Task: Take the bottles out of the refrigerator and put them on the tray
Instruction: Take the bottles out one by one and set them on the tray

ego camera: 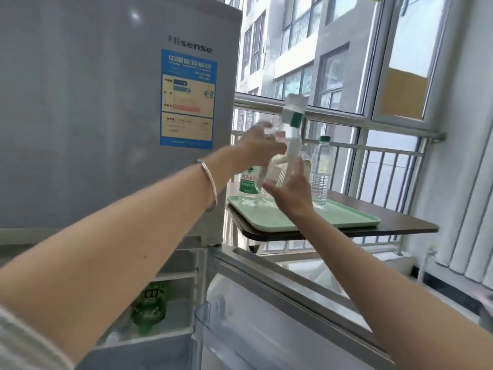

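My left hand [260, 148] is shut on a clear bottle [293, 116] with a green band, blurred and tilted in the air above the mint-green tray [341, 218]. My right hand [290, 190] is just below the bottle's lower end with its fingers apart; whether it touches the bottle I cannot tell. On the tray stand a bottle with a green label [248, 184] at the left and a clear bottle with a green cap [321, 172] at the right. A green bottle [149, 307] lies inside the refrigerator's [93, 116] open lower compartment.
The tray rests on a small dark table [405, 225] by a window railing [373, 149]. The refrigerator's lower door [266, 316] is swung open below my arms, with a clear door shelf. A radiator [466, 236] is at the right wall.
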